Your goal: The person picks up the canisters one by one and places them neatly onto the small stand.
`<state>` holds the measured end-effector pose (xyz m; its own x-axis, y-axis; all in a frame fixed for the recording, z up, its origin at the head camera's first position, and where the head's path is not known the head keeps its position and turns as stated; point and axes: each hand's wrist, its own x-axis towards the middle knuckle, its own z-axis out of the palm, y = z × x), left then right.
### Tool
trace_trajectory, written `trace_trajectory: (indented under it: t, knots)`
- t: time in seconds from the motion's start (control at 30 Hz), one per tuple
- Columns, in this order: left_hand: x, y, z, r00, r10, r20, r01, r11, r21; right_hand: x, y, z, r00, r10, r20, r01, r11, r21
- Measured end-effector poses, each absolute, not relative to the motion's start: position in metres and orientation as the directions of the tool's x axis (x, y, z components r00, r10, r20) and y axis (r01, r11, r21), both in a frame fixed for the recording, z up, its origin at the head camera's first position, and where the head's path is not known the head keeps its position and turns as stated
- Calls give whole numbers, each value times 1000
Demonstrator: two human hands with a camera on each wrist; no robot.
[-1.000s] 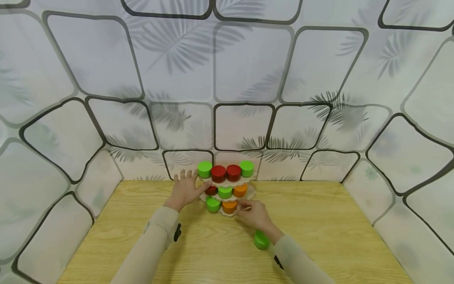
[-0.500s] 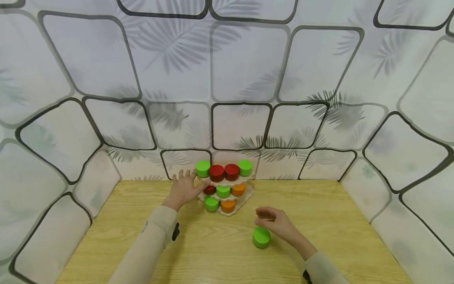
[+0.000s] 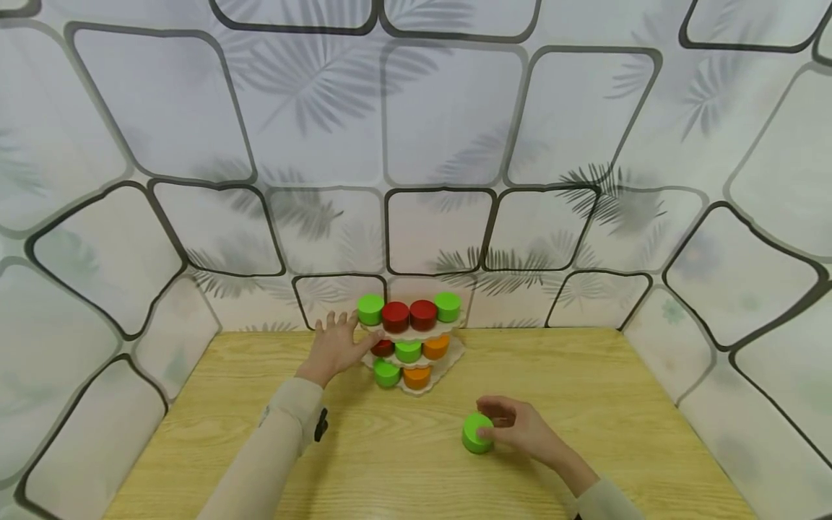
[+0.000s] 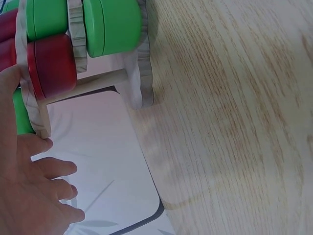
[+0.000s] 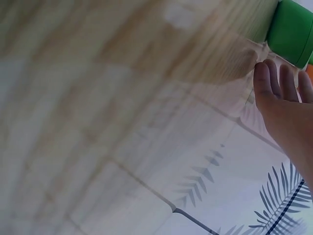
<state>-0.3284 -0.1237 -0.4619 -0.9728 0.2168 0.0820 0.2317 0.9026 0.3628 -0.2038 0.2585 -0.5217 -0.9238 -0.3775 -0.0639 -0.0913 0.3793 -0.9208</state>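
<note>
A pale, scalloped wooden tiered stand (image 3: 429, 387) stands at the back middle of the table, holding several round blocks. My left hand (image 3: 335, 349) is at its left side, thumb along the top tier's edge and fingers spread. In the left wrist view, the left index fingertip (image 4: 43, 143) touches the end of that tier, close to a red block (image 4: 55, 66). My right hand (image 3: 520, 427) reaches around a loose green round block (image 3: 476, 435) on the table, its thumb overlapping the top. In the right wrist view, the loosely bent fingers lie right by the green block (image 5: 292, 33).
The top tier bears two red blocks (image 3: 423, 315) between green ones (image 3: 448, 307). Below are more green, red and orange blocks (image 3: 417, 377). A patterned wall covering (image 3: 448, 115) rises behind and beside the wooden table (image 3: 585, 404).
My right hand has left the orange block on the lowest tier and come back toward the front right, to the loose green block. My left hand stays at the stand.
</note>
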Motion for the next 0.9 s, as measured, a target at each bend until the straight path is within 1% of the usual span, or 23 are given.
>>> trace_trajectory:
  t: [0.2, 0.43, 0.73, 0.9]
  knots:
    - [-328, -124, -462, -972, 221, 78, 234, 904, 357, -202, 259, -524, -911, -405, -82, -82, 370, -925]
    - [-327, -124, -461, -973, 220, 74, 232, 914, 332, -201, 261, -522, -887, -459, -43, -146, 368, -918]
    - [-327, -124, -463, -973, 215, 86, 231, 918, 322, -199, 260, -521, -880, -470, -62, -154, 407, -900]
    - [-328, -124, -464, -972, 216, 94, 235, 918, 319, -200, 259, -522, -881, -470, -48, -179, 426, -887]
